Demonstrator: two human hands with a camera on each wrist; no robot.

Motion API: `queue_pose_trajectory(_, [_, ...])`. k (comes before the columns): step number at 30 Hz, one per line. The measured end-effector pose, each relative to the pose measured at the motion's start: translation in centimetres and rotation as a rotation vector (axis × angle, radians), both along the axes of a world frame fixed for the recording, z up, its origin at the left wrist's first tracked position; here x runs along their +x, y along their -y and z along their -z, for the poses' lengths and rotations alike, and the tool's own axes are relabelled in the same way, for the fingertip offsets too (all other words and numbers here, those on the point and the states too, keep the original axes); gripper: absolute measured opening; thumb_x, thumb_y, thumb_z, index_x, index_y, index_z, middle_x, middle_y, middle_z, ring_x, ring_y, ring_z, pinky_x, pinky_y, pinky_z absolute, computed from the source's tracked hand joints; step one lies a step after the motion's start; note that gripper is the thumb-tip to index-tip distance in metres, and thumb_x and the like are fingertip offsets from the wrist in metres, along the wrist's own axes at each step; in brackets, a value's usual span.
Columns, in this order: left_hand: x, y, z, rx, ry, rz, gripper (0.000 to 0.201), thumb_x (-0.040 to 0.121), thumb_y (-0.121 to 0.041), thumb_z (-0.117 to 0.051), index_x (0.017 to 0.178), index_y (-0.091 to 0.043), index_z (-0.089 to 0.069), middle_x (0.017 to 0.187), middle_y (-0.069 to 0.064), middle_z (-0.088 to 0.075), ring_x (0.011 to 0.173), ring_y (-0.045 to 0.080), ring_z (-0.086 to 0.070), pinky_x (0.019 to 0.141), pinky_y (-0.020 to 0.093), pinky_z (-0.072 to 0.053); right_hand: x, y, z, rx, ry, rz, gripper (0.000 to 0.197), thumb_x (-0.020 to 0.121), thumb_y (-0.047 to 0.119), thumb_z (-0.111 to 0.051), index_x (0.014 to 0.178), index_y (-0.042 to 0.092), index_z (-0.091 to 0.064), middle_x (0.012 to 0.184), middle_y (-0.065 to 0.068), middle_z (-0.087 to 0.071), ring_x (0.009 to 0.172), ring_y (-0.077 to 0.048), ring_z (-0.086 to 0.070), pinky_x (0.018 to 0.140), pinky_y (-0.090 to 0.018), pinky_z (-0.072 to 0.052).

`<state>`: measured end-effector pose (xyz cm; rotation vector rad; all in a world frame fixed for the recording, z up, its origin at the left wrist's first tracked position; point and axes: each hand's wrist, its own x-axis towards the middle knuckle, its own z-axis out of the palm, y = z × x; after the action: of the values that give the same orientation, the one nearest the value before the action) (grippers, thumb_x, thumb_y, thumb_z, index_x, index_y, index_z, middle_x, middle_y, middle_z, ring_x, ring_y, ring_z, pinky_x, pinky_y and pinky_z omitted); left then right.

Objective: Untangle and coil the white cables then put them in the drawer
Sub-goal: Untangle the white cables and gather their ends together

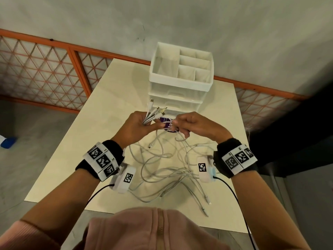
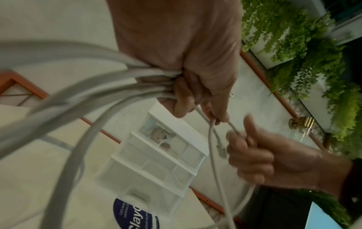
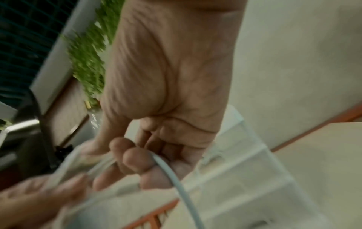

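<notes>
- Left hand (image 1: 137, 126) is raised over the desk (image 1: 86, 141), its fingers curled round a bunch of white cables (image 1: 162, 170) just below their plugs; I see those connector ends (image 1: 155, 110) fanning up and away from me.
- From the left wrist view, I can see the same bunch (image 2: 88, 86) running thick out of that fist (image 2: 195, 80).
- My right hand (image 1: 192, 126) sits just beside the left, nearly touching, and pinches one strand between thumb and fingers; the right wrist view shows a cable (image 3: 172, 175) passing under the curled fingertips (image 3: 135, 159), though it is blurred.
- Below both hands, the rest of the cables lie in a loose tangle on the desk, several free ends trailing toward me.
- At the far end of the desk stands the white drawer unit (image 1: 180, 87), with an open divided tray on top and clear drawers beneath, all pushed in.
- A purple round label (image 1: 167, 123) lies on the desk in front of the unit, partly hidden by my hands.
</notes>
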<state>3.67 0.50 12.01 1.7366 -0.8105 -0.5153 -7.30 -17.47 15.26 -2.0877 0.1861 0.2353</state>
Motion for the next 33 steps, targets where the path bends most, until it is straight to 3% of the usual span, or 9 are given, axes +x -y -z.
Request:
queue_pose_trajectory(4, [1.4,-1.0,1.4,0.064,0.069,-0.139,0.023,0.077,-0.03,-0.074,0.059,-0.028,-0.059,0.045,-0.008,-0.034,0.042,0.006,-0.032,0.048,0.016,-0.028,-2.3,2.9,5.4,-0.128,-0.199,0.04,0.024,0.091,0.03,-0.061,0.08,0.01,-0.064,0.061,0.012,-0.057,0.055,-0.003,-0.049,0.061,-0.017,-0.041])
queue_pose_trajectory(7, [1.5,-1.8,2.0,0.151,0.162,-0.152,0.04,0.077,-0.031,-0.074,0.051,-0.018,-0.047,0.043,-0.008,-0.03,0.042,0.006,-0.033,0.044,0.014,-0.026,-3.9,4.6,8.5,-0.209,-0.299,0.049,0.023,0.092,0.032,-0.059,0.083,0.011,-0.064,0.072,0.005,-0.063,0.073,-0.01,-0.057,0.077,-0.025,-0.043])
queue_pose_trajectory(10, [1.3,-2.1,2.8,0.194,0.185,-0.151,0.04,0.078,-0.035,-0.072,0.06,-0.003,-0.056,0.05,0.001,-0.039,0.046,0.006,-0.035,0.05,0.017,-0.028,-4.7,6.0,9.5,-0.31,-0.275,0.101,0.02,0.094,0.029,-0.055,0.088,0.014,-0.066,0.088,0.001,-0.068,0.091,-0.014,-0.059,0.09,-0.03,-0.04])
queue_pose_trajectory(14, [1.2,-2.2,2.6,0.188,0.192,-0.173,0.041,0.08,-0.032,-0.07,0.065,0.004,-0.058,0.057,0.022,-0.051,0.057,0.018,-0.039,0.056,0.027,-0.034,-4.5,7.2,7.0,-0.377,-0.005,0.297,0.018,0.096,0.023,-0.051,0.08,0.019,-0.058,0.084,0.0,-0.067,0.077,-0.001,-0.06,0.082,-0.027,-0.042])
queue_pose_trajectory(18, [1.4,-2.3,2.1,0.243,0.182,-0.184,0.043,0.08,-0.028,-0.072,0.05,-0.02,-0.043,0.049,0.0,-0.043,0.049,0.012,-0.039,0.049,0.012,-0.035,-4.0,7.4,1.3,-0.245,0.295,0.438,0.018,0.089,0.022,-0.063,0.074,0.031,-0.056,0.066,0.0,-0.061,0.059,-0.001,-0.06,0.068,-0.025,-0.049])
queue_pose_trajectory(23, [0.7,-1.5,2.1,0.265,0.156,-0.149,0.041,0.077,-0.03,-0.074,0.053,-0.015,-0.044,0.057,0.005,-0.049,0.058,0.019,-0.043,0.052,0.015,-0.035,-3.3,6.3,-4.1,-0.199,0.506,0.44,0.013,0.077,0.022,-0.076,0.076,0.026,-0.064,0.065,-0.003,-0.055,0.061,-0.008,-0.045,0.061,-0.019,-0.038])
queue_pose_trajectory(27, [-0.2,-0.9,1.3,0.126,0.091,-0.131,0.026,0.069,-0.033,-0.08,0.085,-0.027,-0.061,0.058,-0.001,-0.042,0.054,0.01,-0.036,0.054,0.015,-0.033,-2.7,4.4,-4.5,-0.276,0.397,0.352,0.013,0.075,0.025,-0.077,0.08,0.015,-0.071,0.069,-0.018,-0.061,0.062,-0.011,-0.045,0.062,-0.022,-0.038])
queue_pose_trajectory(31, [-0.7,0.1,0.7,0.021,0.025,-0.119,0.039,0.062,-0.037,-0.082,0.059,-0.011,-0.054,0.047,-0.013,-0.029,0.046,0.005,-0.026,0.048,0.016,-0.025,-1.8,1.3,-2.6,-0.242,0.233,0.238,0.014,0.076,0.024,-0.077,0.081,0.012,-0.072,0.057,0.005,-0.055,0.053,-0.004,-0.046,0.056,-0.018,-0.039])
queue_pose_trajectory(33, [-1.1,0.5,0.7,0.045,0.055,-0.035,0.041,0.066,-0.041,-0.079,0.072,-0.003,-0.064,0.052,-0.008,-0.043,0.054,0.009,-0.035,0.056,0.023,-0.031,-1.5,-0.1,-1.9,-0.175,0.215,0.226,0.015,0.078,0.023,-0.075,0.083,0.009,-0.071,0.057,0.004,-0.055,0.052,-0.004,-0.047,0.053,-0.016,-0.038])
